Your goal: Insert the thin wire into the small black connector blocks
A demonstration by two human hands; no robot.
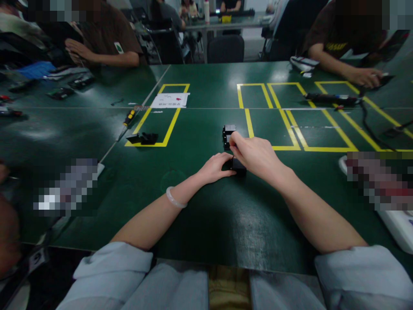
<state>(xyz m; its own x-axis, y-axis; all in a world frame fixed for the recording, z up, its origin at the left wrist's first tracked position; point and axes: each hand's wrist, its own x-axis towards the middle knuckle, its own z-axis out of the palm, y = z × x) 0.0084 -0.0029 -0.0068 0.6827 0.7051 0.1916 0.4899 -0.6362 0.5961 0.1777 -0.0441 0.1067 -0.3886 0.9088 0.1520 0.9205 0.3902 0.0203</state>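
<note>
A small black block (238, 166) rests on the green table in front of me. My left hand (217, 168) holds its left side between thumb and fingers; a pale bracelet circles that wrist. Just above the block, my right hand (254, 155) is closed in a pinch, its fingertips pointing left. What the pinch holds, if anything, is too small to make out. Right behind lies a black part with grey faces (230, 128), partly covered by the right fingertips.
Yellow tape outlines mark the green table (200, 206). Beyond my hands lie a black part (143, 138), a yellow-black tool (129, 117), a paper label (171, 100) and a black tool with cable (332, 99). Blurred devices flank me. People sit across the table.
</note>
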